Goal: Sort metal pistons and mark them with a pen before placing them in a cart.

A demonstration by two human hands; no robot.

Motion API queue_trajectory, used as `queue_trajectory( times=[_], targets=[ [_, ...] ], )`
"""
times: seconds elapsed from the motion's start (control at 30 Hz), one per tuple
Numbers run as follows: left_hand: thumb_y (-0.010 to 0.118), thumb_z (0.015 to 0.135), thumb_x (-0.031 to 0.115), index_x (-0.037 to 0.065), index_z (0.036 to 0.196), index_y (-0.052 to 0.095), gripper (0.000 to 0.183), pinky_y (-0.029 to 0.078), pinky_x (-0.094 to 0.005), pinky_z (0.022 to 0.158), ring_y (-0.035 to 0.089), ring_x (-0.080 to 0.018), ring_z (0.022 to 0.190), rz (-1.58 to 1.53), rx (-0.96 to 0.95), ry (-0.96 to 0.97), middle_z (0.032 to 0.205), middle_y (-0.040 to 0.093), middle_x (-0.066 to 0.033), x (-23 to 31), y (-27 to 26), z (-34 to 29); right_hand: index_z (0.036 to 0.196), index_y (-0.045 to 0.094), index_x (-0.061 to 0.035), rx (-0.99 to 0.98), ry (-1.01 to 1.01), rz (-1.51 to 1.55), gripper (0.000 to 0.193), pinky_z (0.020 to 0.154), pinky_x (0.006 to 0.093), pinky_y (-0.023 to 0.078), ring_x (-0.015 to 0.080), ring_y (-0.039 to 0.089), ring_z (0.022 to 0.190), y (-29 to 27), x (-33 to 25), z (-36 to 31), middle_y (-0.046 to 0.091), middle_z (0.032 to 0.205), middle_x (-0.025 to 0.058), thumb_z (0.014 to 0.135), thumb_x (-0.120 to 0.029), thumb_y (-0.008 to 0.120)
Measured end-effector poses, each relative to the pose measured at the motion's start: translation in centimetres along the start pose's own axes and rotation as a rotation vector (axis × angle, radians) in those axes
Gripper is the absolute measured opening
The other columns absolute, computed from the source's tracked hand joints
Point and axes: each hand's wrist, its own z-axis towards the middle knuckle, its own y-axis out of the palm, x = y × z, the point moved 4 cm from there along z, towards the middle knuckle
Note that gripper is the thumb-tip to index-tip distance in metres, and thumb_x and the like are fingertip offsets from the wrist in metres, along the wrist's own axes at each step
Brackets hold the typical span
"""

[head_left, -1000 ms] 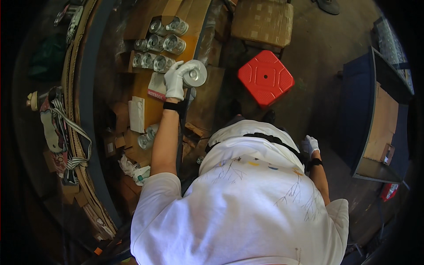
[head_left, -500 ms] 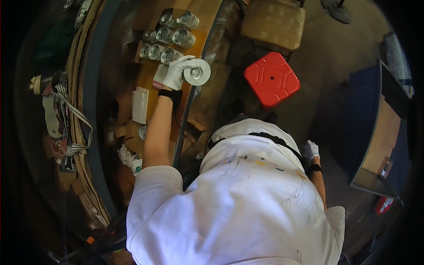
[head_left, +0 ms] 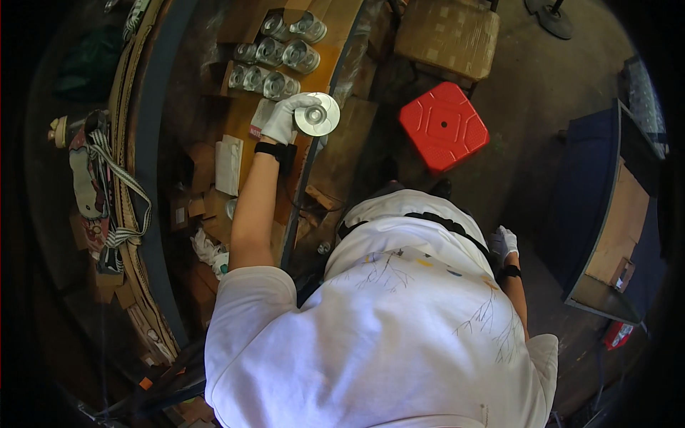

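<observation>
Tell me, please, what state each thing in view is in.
Left hand: gloved, gripping metal piece
Metal piece: held, round face showing
Other pieces: mostly grouped in rows
Right hand: gloved, lowered, grip unclear
Stool: standing, top up

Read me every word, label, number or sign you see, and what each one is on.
Booklet beside the left hand: pale lettering, partly hidden; I won't copy it.
White label on a cardboard box: too small to read.
Any other markings: too small or blurred.
</observation>
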Motion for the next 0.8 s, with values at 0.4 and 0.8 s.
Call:
queue_trajectory(
  times=[0.4,0.8],
  targets=[
    [0.066,0.081,0.012,0.0,0.102,0.067,0.025,0.056,-0.0313,0.081,0.068,-0.0183,0.087,0.023,-0.008,-0.033,0.097,0.07,-0.0092,-1.1,-0.6,0.3,0.086,0.064,-0.0097,0.034,0.078,0.15,0.026,0.054,0.0372,0.047,0.0233,0.061,0.062,0.7,-2.1,-2.4,0.061,0.073,0.0062,0.096,-0.03,0.05],
    [0.065,0.081,0.014,0.0,0.1,0.068,0.023,0.057,-0.032,0.082,0.069,-0.0193,0.087,0.022,-0.032,-0.09,0.097,0.07,-0.0097,-1.7,0.3,0.6,0.1,0.064,-0.009,-0.024,-0.054,0.046,0.025,0.063,0.0404,0.051,0.0266,0.064,0.075,-0.4,2.9,0.5,0.064,0.082,0.0097,0.096,-0.03,0.052]
  ],
)
